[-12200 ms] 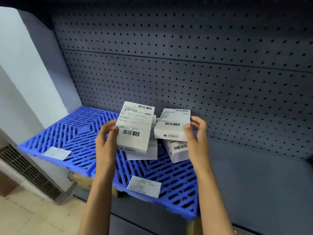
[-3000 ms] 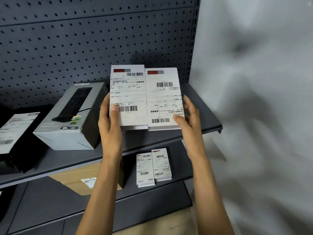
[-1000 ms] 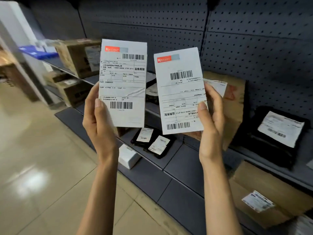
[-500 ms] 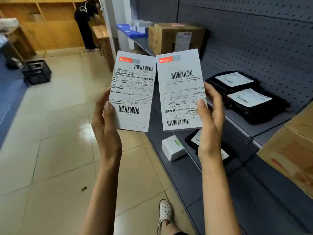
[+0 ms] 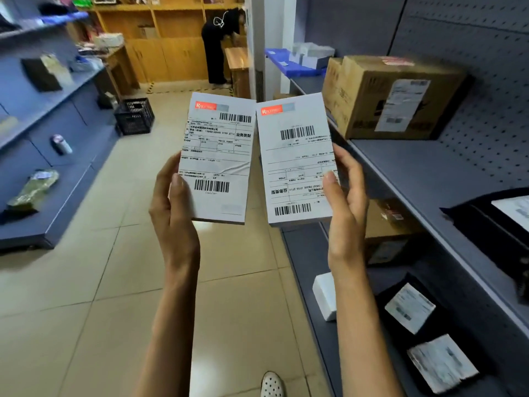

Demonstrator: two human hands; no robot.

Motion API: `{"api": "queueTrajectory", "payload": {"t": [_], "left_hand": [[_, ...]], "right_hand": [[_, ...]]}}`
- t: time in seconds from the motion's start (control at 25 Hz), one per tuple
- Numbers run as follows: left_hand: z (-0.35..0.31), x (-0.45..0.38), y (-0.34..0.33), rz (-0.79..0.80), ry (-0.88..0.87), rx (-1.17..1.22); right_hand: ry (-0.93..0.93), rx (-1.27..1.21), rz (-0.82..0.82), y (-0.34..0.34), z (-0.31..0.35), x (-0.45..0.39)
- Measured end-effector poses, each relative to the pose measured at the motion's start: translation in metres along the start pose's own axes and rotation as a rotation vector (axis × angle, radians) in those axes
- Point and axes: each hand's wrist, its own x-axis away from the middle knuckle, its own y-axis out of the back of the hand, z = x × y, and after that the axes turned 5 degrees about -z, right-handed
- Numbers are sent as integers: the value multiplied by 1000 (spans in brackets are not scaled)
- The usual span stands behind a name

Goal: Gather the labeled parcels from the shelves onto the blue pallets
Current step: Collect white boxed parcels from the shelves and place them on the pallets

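With the left hand [image 5: 171,213] gripping one labeled parcel [image 5: 217,159] and the right hand [image 5: 347,196] the other parcel [image 5: 297,164], fingers curled round their edges, the carry along the aisle was best done keeping both upright until the blue pallet [image 5: 289,65] far ahead.

Bare forearms; white perforated shoe [image 5: 272,384]

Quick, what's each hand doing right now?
Left hand: grips the left labeled parcel by its lower left edge.
Right hand: grips the right labeled parcel by its lower right edge.
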Motion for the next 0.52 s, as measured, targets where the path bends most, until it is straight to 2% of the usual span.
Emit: {"api": "queueTrajectory", "payload": {"t": [0.32,0.52], "left_hand": [[48,-79,-31,-18,-30,-105],[76,-127,-36,-113,1,-133]], "right_hand": [[-28,-61,39,-52,-62,-104],[-66,-91,68,-90,-97,-154]]}}
